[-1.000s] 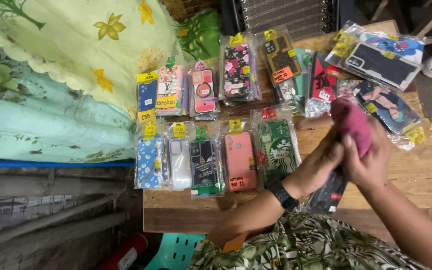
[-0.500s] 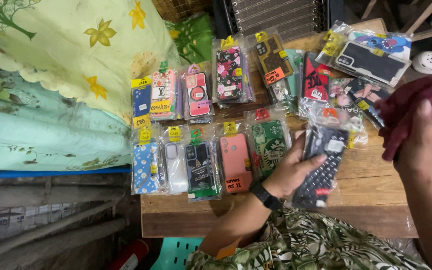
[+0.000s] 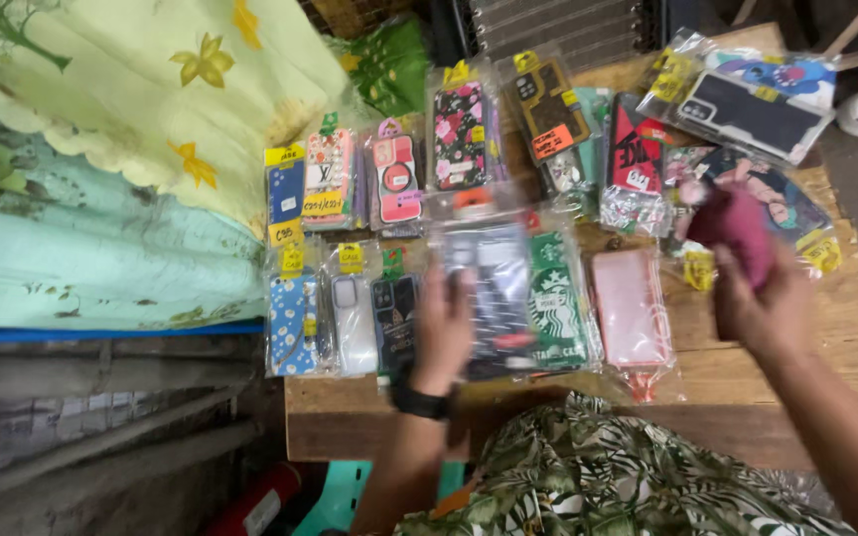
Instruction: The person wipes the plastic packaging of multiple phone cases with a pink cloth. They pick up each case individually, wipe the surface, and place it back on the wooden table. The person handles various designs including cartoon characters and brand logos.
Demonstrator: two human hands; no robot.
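Item one: dark patterned phone case in its clear sleeve [image 3: 489, 298], flat on the wooden table [image 3: 846, 328] under my left hand [image 3: 446, 333], fingers spread and pressing on it. Just right of it, a green case, bagged [image 3: 556, 308]; beyond that a pink case, bagged [image 3: 630, 310]. Left of it, a black case [image 3: 395, 323], a clear one [image 3: 355, 323] and a blue one [image 3: 293, 323], each sleeved. Item two: maroon cloth [image 3: 737, 233], clamped in my right hand [image 3: 769, 313], above the pink case.

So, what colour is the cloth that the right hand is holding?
The cloth in the right hand is dark magenta, almost maroon. The head view shows it, a little blurred.
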